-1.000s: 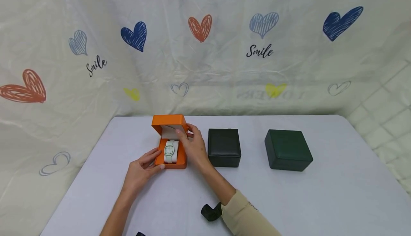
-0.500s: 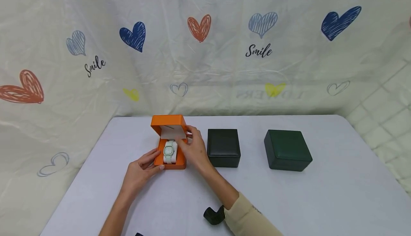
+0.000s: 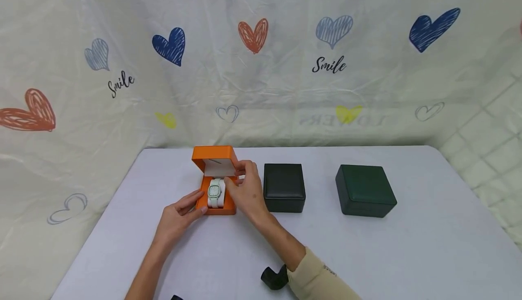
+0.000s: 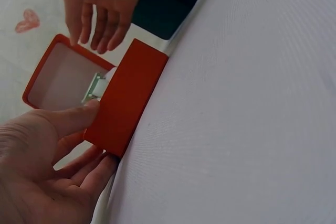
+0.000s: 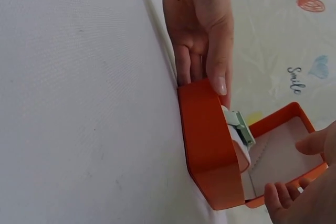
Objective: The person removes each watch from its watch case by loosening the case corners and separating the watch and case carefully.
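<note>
An orange watch box stands on the table with its lid raised, showing a pale lining. Inside, a white wristwatch with a light green case sits around a white cushion. My left hand grips the box's front left corner, its thumb on the front rim and fingers along the side, as the left wrist view also shows on the box. My right hand is by the raised lid's right side, fingers loosely bent with nothing between them. In the right wrist view its thumb overlaps the lid lining.
Right of the orange box stands a closed black box, close to my right hand. Farther right is a closed dark green box. A patterned sheet hangs behind the white table. A dark curved piece sits by my right cuff.
My right hand has slid slightly down and back along the lid, its thumb leaving the inside of the lid. My left hand and the box stay nearly in place.
</note>
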A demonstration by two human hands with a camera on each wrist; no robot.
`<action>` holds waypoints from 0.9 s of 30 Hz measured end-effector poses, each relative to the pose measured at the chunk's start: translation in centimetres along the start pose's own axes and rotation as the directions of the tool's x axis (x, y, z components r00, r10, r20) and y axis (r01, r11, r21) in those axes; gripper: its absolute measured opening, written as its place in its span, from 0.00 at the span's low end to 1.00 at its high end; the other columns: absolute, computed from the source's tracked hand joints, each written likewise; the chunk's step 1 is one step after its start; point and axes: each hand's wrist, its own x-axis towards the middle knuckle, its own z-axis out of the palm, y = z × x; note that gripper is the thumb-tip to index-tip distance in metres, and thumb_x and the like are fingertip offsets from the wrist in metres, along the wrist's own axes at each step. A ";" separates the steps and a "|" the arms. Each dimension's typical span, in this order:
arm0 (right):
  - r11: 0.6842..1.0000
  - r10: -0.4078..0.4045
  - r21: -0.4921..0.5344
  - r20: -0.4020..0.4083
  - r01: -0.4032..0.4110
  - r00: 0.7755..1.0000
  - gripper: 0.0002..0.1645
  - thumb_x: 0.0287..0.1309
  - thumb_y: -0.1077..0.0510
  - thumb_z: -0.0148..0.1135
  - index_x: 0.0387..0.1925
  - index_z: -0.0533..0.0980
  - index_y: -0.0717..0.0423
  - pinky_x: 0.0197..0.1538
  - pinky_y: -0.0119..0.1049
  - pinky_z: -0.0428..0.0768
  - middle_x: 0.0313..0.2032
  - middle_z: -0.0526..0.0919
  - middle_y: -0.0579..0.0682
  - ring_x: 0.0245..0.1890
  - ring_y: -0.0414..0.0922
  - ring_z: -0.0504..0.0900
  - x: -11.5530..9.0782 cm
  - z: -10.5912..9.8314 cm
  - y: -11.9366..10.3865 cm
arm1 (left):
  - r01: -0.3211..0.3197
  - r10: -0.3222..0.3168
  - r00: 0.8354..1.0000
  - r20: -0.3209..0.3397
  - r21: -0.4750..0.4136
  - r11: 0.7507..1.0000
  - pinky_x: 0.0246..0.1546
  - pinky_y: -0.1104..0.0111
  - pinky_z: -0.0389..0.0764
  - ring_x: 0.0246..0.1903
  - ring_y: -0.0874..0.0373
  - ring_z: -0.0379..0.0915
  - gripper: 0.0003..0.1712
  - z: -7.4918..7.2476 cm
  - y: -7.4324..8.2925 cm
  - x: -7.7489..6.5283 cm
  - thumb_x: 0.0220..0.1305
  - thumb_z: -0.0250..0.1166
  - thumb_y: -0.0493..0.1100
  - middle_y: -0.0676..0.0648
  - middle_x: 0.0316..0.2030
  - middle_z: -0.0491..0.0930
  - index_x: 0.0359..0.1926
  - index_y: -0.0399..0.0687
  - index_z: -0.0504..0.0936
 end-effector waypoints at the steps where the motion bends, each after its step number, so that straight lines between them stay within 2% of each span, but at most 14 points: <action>1: 1.000 -0.006 0.002 -0.003 0.006 1.000 0.24 0.65 0.63 0.67 0.59 0.71 0.62 0.60 0.54 0.83 0.56 0.75 0.59 0.55 0.58 0.79 0.0 -0.1 0.0 | -0.003 0.003 1.000 -0.002 0.002 1.000 0.56 0.84 0.78 0.73 0.54 0.70 0.36 0.0 0.0 0.0 0.62 0.76 0.55 0.51 0.75 0.71 0.70 0.57 0.79; 5: 0.998 -0.053 -0.025 0.022 0.053 0.998 0.18 0.64 0.65 0.68 0.53 0.74 0.63 0.58 0.54 0.83 0.52 0.79 0.59 0.51 0.57 0.81 -0.1 -0.3 0.4 | -0.015 0.015 1.000 -0.004 -0.001 1.000 0.54 0.86 0.77 0.73 0.54 0.71 0.35 0.2 0.0 0.2 0.62 0.76 0.53 0.51 0.74 0.73 0.69 0.55 0.79; 10: 0.992 -0.094 -0.074 0.122 0.104 0.988 0.18 0.62 0.63 0.71 0.52 0.77 0.63 0.58 0.52 0.83 0.51 0.82 0.59 0.52 0.55 0.80 -0.1 -0.3 1.0 | -0.014 0.014 1.000 -0.004 -0.006 1.000 0.54 0.87 0.76 0.72 0.55 0.71 0.35 0.1 -0.1 0.2 0.62 0.77 0.53 0.52 0.73 0.73 0.69 0.55 0.80; 17: 0.985 -0.045 -0.148 0.247 0.084 0.968 0.25 0.60 0.59 0.75 0.57 0.78 0.59 0.63 0.48 0.82 0.57 0.81 0.54 0.56 0.53 0.80 0.1 -0.1 1.4 | -0.005 0.005 1.000 -0.006 -0.001 1.000 0.54 0.87 0.76 0.73 0.56 0.70 0.34 0.1 0.0 0.1 0.62 0.77 0.54 0.53 0.74 0.72 0.68 0.58 0.80; 21: 0.981 -0.036 -0.174 0.289 0.089 0.957 0.28 0.58 0.59 0.76 0.59 0.78 0.59 0.66 0.49 0.80 0.59 0.82 0.54 0.60 0.52 0.79 0.3 -0.1 1.5 | -0.008 0.008 1.000 -0.001 -0.007 1.000 0.54 0.86 0.76 0.74 0.56 0.69 0.35 0.0 -0.1 0.0 0.62 0.77 0.54 0.53 0.74 0.72 0.69 0.58 0.80; 27: 0.977 -0.007 -0.198 0.328 0.076 0.945 0.32 0.55 0.59 0.78 0.61 0.77 0.59 0.67 0.48 0.81 0.60 0.81 0.56 0.59 0.51 0.79 0.7 0.1 1.8 | -0.010 0.010 1.000 -0.002 -0.009 1.000 0.54 0.87 0.76 0.74 0.56 0.67 0.34 0.0 -0.1 0.0 0.62 0.76 0.53 0.52 0.74 0.72 0.69 0.58 0.80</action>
